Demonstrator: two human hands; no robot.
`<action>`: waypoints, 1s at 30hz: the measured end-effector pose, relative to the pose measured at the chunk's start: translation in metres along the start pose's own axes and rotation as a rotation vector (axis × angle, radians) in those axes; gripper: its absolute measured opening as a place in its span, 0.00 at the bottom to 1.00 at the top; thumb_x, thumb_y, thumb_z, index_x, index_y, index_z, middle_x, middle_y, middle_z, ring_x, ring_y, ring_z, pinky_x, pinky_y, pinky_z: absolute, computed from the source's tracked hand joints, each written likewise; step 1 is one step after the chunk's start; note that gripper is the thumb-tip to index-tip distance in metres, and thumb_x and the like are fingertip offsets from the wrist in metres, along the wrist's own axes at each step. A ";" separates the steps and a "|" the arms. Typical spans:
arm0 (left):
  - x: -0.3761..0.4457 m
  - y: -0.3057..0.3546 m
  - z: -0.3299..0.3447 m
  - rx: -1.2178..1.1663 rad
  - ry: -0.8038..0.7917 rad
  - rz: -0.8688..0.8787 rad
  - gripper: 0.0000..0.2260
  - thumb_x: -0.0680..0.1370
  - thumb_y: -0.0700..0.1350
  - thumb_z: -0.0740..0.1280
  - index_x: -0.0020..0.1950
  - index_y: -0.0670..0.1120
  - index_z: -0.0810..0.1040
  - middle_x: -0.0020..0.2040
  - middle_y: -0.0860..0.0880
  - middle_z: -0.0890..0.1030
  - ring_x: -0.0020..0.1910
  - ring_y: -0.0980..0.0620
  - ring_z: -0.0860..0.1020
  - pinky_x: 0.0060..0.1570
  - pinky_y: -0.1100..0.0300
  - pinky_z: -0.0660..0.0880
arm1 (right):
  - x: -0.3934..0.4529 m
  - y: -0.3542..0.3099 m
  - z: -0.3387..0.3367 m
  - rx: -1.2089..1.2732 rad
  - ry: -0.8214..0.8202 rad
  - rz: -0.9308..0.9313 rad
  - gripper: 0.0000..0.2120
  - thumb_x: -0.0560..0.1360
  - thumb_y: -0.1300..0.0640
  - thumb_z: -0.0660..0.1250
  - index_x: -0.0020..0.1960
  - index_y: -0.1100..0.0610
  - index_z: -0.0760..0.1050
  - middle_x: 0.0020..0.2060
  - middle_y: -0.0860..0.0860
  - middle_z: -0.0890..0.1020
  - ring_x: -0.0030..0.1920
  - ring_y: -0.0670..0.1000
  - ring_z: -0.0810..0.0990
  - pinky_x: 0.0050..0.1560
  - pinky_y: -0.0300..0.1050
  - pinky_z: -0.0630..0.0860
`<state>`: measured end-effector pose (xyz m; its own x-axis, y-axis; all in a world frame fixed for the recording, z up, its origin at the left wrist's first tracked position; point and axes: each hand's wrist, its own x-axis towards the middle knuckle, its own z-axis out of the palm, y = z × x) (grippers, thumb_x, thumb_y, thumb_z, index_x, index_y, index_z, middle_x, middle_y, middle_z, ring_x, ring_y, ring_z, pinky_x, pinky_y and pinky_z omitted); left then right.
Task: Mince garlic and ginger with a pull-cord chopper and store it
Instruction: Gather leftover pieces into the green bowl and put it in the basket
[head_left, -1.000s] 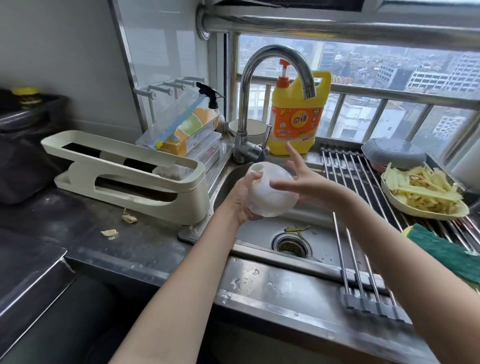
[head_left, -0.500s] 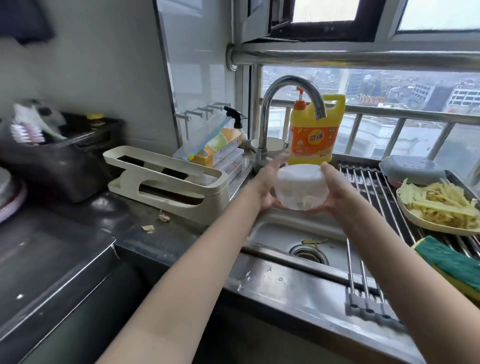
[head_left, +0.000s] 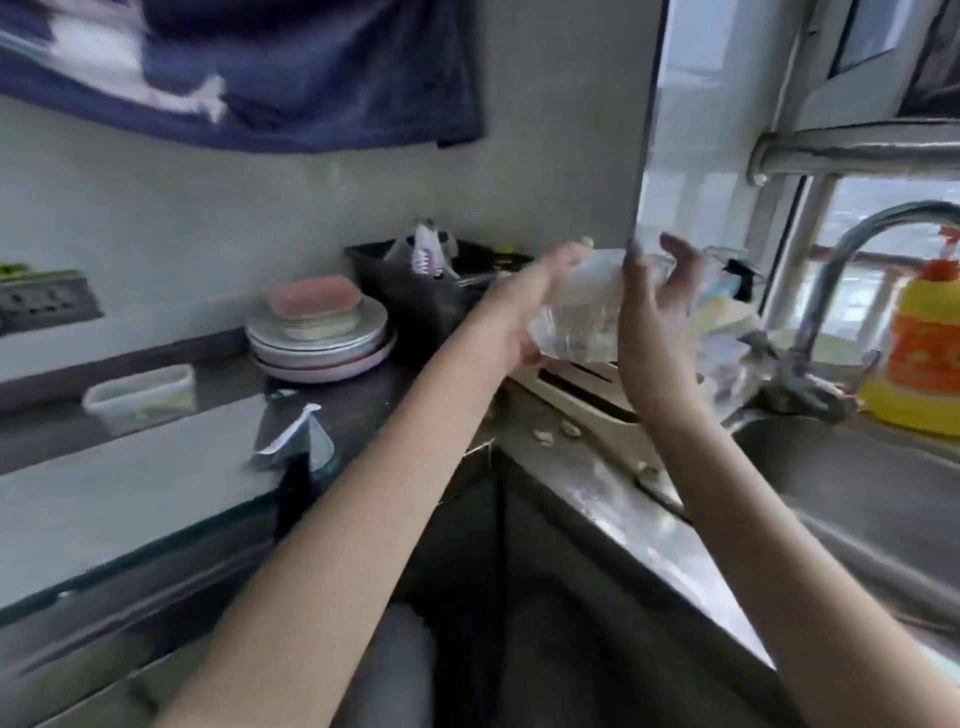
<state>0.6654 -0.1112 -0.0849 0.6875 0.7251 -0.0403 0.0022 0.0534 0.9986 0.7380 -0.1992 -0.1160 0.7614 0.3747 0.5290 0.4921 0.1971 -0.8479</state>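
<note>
Evidently both hands, left hand (head_left: 524, 322) and right hand (head_left: 657, 322), clasp the clear chopper bowl (head_left: 582, 317) from opposite sides, aloft over the bench (head_left: 130, 483), probably to carry it steadily.

Dark worktop (head_left: 363, 400) runs along wall, meets steel sink (head_left: 852, 467) at right. Stack of plates (head_left: 319, 345) sits at back, clear lidded container (head_left: 140, 397) left of it, black bin (head_left: 436, 296) right. Yellow detergent bottle (head_left: 922, 353) stands beside tap (head_left: 841, 291). Pale scraps (head_left: 545, 435) near cream rack (head_left: 582, 387).

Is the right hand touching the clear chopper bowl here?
Touching. The head view shows the right hand wrapped around the clear chopper bowl, fingers overlapping its rim, while the left hand holds its other side.
</note>
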 end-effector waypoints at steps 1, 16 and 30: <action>-0.005 -0.002 -0.027 -0.007 0.115 0.011 0.16 0.72 0.56 0.71 0.54 0.48 0.78 0.44 0.48 0.81 0.32 0.56 0.81 0.22 0.66 0.74 | -0.009 0.000 0.027 0.038 -0.070 0.023 0.23 0.79 0.41 0.55 0.70 0.50 0.59 0.66 0.51 0.69 0.66 0.52 0.69 0.61 0.44 0.63; -0.183 -0.064 -0.332 0.296 1.259 0.190 0.16 0.75 0.54 0.64 0.58 0.46 0.77 0.52 0.49 0.78 0.45 0.55 0.77 0.27 0.68 0.71 | -0.191 -0.077 0.300 0.145 -1.327 -0.124 0.51 0.62 0.46 0.79 0.74 0.50 0.50 0.69 0.57 0.61 0.68 0.56 0.63 0.57 0.43 0.65; -0.279 -0.143 -0.442 0.213 1.422 0.003 0.11 0.71 0.51 0.64 0.45 0.45 0.77 0.44 0.47 0.78 0.47 0.45 0.75 0.45 0.54 0.68 | -0.303 -0.087 0.385 0.022 -1.692 -0.442 0.50 0.61 0.48 0.79 0.75 0.45 0.54 0.68 0.56 0.62 0.70 0.48 0.57 0.64 0.39 0.62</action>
<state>0.1521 -0.0177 -0.2318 -0.6075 0.7894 0.0889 0.1962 0.0406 0.9797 0.3024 0.0189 -0.2159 -0.6646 0.7410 0.0964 0.5068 0.5419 -0.6704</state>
